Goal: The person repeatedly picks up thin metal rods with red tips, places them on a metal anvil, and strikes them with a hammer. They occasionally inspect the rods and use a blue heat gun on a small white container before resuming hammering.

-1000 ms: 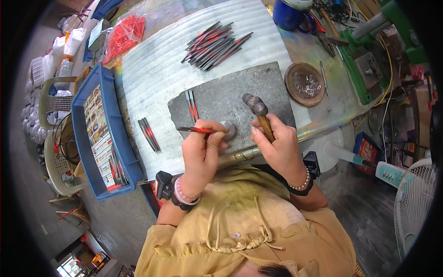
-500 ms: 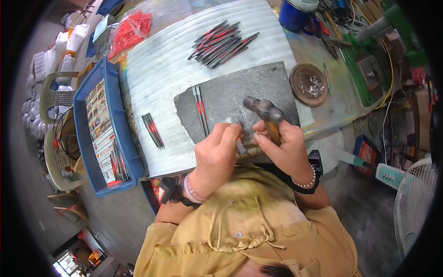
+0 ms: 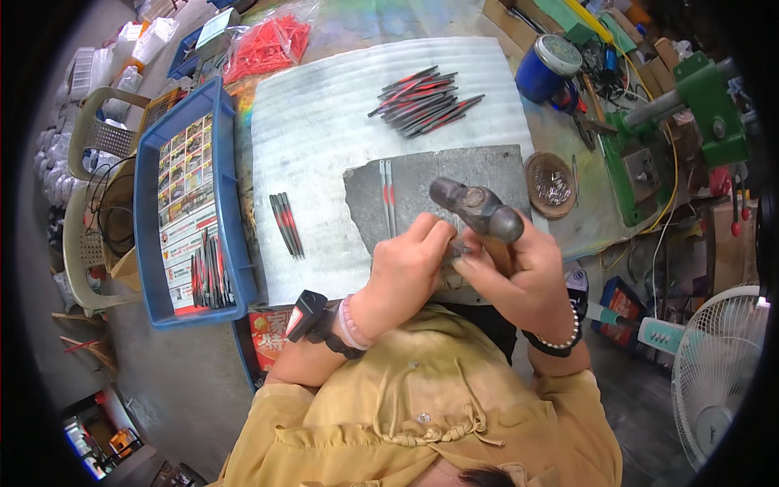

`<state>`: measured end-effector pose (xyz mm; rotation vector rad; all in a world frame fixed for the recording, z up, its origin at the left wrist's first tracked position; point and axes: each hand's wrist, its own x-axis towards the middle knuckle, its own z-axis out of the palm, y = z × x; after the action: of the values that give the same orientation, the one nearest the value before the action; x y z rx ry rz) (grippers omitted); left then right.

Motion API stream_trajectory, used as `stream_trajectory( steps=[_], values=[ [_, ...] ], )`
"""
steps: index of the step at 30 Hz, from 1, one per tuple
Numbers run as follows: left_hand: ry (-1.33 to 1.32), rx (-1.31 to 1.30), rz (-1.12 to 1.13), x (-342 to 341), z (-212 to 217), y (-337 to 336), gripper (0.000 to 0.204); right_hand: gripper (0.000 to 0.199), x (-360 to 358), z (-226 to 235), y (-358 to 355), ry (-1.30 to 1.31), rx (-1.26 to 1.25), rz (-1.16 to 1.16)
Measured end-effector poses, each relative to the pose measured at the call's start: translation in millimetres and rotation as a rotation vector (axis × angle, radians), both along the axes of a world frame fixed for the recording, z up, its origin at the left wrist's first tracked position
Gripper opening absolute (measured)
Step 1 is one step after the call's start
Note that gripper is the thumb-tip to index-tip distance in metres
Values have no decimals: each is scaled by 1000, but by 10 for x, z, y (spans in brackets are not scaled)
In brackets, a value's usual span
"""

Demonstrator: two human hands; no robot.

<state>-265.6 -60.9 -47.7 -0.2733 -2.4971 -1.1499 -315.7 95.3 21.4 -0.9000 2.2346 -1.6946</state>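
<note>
My right hand (image 3: 523, 272) is closed around the wooden handle (image 3: 497, 253) of a hammer (image 3: 477, 209), its dark metal head raised above the grey stone slab (image 3: 487, 166). My left hand (image 3: 410, 264) is closed, its fingertips pinching something small that meets my right fingertips; the fingers mostly hide it. Just beyond my left hand, two slim dark strips (image 3: 388, 195) with red middles lie side by side on the slab. Left of the slab, several similar strips (image 3: 286, 226) rest on the white foam sheet (image 3: 312, 146). A larger pile of strips (image 3: 423, 101) lies beyond the slab.
To the right of the slab, a round brown bowl (image 3: 548, 185) holds small metal pins. A blue tray (image 3: 231, 219) with more strips stands at the left. Red pieces fill a clear bag (image 3: 272, 45). A blue mug (image 3: 548, 69) and a green press (image 3: 641, 174) stand at right.
My hands have come together, fingertips meeting. The red-marked strip that showed under my left hand is now hidden. The hammer head looks closer, and the whole view has shifted.
</note>
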Motion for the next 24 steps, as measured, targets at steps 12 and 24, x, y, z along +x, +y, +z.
stream_trajectory(
  steps=[12,24],
  values=[
    [-3,14,-39,-32,20,-58,19,54,304,419,539,180,286,73],
    [3,3,-40,-33,13,-59,21,46,347,485,428,408,454,5]
  ],
)
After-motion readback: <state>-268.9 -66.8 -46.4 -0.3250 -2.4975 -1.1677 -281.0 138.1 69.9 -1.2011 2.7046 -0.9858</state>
